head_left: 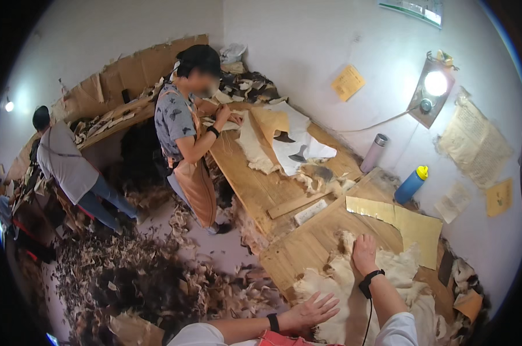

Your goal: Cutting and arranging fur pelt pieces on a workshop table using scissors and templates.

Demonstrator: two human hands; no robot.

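A cream-coloured hide (344, 282) lies rumpled over the near wooden table, with tufts of fur along its far edge. My left hand (310, 312) rests on its near left part, fingers spread and holding nothing. Farther forward, my right hand (365, 254) is closed on the hide's far edge, its fingertips partly hidden. A yellowish sheet with a curved edge (419, 230) lies just beyond the right hand. Both wrists wear black bands, and a thin dark cord runs down from the right one.
A blue bottle with a yellow cap (410, 185) and a pinkish flask (374, 153) stand by the wall. A wooden strip (295, 203) lies across the adjoining table. There a co-worker (186, 127) handles pale hide pieces. Fur scraps (151, 277) cover the floor at left.
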